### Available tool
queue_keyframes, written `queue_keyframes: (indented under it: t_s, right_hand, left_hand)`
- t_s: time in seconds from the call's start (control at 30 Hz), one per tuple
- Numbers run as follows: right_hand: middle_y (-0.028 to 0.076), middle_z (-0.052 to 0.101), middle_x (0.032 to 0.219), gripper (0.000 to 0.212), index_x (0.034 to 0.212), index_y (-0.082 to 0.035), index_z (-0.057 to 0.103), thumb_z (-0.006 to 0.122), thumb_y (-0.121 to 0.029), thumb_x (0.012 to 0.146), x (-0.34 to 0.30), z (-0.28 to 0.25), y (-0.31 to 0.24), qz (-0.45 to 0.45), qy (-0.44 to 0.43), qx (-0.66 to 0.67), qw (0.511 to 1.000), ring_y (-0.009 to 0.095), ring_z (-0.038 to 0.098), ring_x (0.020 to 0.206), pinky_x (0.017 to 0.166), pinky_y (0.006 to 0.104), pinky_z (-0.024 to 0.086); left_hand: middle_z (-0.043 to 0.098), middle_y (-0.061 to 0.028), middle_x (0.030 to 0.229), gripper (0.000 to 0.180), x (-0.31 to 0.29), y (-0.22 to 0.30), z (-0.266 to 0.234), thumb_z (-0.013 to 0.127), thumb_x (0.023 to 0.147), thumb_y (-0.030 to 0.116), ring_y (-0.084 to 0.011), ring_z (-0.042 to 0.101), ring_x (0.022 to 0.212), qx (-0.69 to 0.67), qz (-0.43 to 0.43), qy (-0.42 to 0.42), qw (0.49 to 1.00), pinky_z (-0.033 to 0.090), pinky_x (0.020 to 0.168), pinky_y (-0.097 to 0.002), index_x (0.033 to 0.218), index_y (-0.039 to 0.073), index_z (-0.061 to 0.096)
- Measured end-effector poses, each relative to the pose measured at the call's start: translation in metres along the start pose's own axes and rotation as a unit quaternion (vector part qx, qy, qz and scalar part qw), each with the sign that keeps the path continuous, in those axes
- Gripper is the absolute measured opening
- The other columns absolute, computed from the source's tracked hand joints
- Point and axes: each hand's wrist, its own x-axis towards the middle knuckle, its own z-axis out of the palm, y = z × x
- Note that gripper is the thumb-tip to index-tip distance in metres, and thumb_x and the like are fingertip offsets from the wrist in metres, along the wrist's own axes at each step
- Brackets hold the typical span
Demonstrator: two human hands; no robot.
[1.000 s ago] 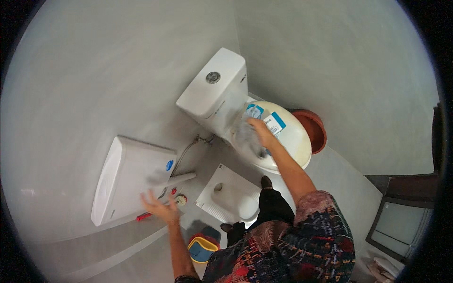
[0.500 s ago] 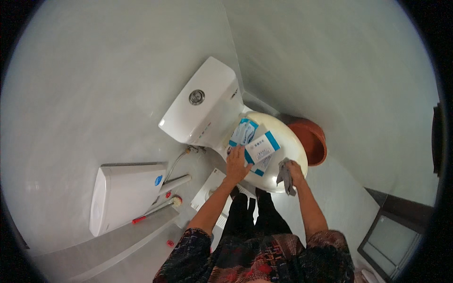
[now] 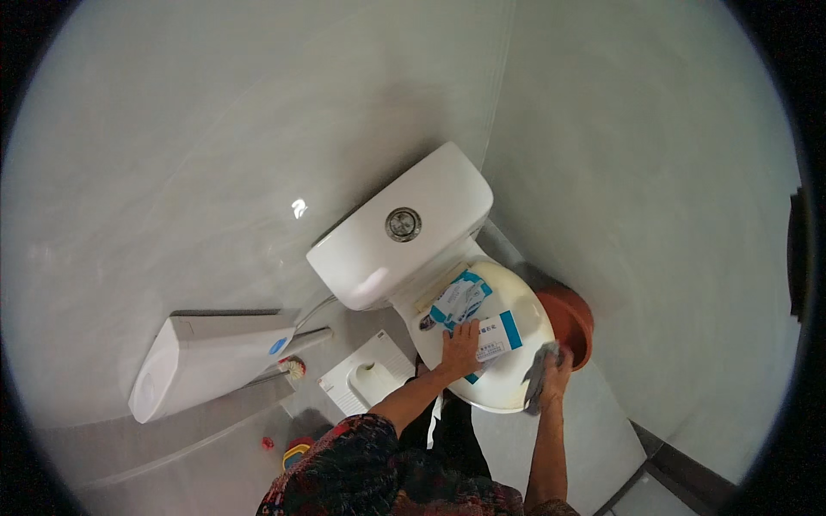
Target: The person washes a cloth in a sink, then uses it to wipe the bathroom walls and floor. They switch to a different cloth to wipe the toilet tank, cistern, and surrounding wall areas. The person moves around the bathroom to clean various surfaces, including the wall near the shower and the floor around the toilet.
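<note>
A white box with blue ends (image 3: 496, 338) rests on the cream toilet lid (image 3: 492, 402). My left hand (image 3: 460, 346) grips its left end, fingers on top and thumb hidden. Behind that hand lies a blue-and-white packet (image 3: 461, 298), with a small dark item (image 3: 427, 322) beside it. Part of another blue-edged package shows under the box. A crumpled grey cloth (image 3: 537, 377) is bunched in my right hand (image 3: 557, 371) at the lid's right edge, hanging down past the rim.
Behind the lid stands the white cistern (image 3: 439, 193) with a round flush button (image 3: 403, 224). A reddish-brown bucket (image 3: 578, 314) is tucked between toilet and wall. To the left are a white squat pan (image 3: 366, 378), a second wall cistern (image 3: 215, 353) and a toilet brush (image 3: 292, 368).
The view has shifted, so the toilet sits lower and further right. My left hand and the box have come nearer the lid's front. My right hand and cloth have moved outward along the edge.
</note>
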Motion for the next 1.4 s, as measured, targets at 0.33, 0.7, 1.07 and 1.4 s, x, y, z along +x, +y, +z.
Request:
queue_keyframes:
  t_s: [0.33,0.7,1.07,1.4]
  right_hand:
    - [0.019,0.05,0.118,0.059,0.128,-0.01,0.043,0.061,-0.005,0.072,-0.046,0.203,-0.241,-0.574,-0.143,-0.192,0.783,0.037,0.046,0.1,0.089,0.044,0.039]
    - [0.014,0.045,0.122,0.053,0.124,-0.013,0.045,0.058,-0.007,0.073,-0.055,0.264,-0.236,-0.663,-0.174,-0.326,0.651,0.033,0.044,0.105,0.088,0.0455,0.04]
    - [0.015,0.046,0.121,0.053,0.124,-0.011,0.044,0.06,-0.01,0.074,-0.051,0.265,-0.238,-0.674,-0.164,-0.31,0.651,0.035,0.043,0.104,0.087,0.0449,0.039]
    - [0.016,0.045,0.123,0.052,0.124,-0.015,0.047,0.063,-0.016,0.075,-0.056,0.261,-0.237,-0.654,-0.16,-0.328,0.663,0.036,0.045,0.105,0.087,0.0479,0.039]
  left_hand:
    - [0.042,-0.0172,0.115,0.098,-0.081,-0.04,-0.035,0.08,0.05,0.031,-0.0343,0.041,0.107,-0.1,0.006,0.058,0.993,0.031,0.087,-0.0472,0.129,0.003,0.029]
    - [0.05,-0.0164,0.112,0.08,-0.318,-0.087,-0.238,0.08,0.051,0.026,-0.0326,0.048,0.104,-0.048,-0.19,0.297,0.934,0.033,0.087,-0.0428,0.118,0.005,0.042]
    - [0.045,-0.0124,0.12,0.098,-0.388,-0.182,-0.396,0.075,0.041,0.019,-0.0331,0.039,0.114,0.075,-0.302,0.334,0.889,0.03,0.1,-0.0442,0.131,0.014,0.036]
    - [0.034,-0.0163,0.132,0.095,-0.393,-0.188,-0.394,0.078,0.052,0.02,-0.0351,0.03,0.124,0.049,-0.308,0.343,0.886,0.03,0.104,-0.0445,0.136,0.017,0.035]
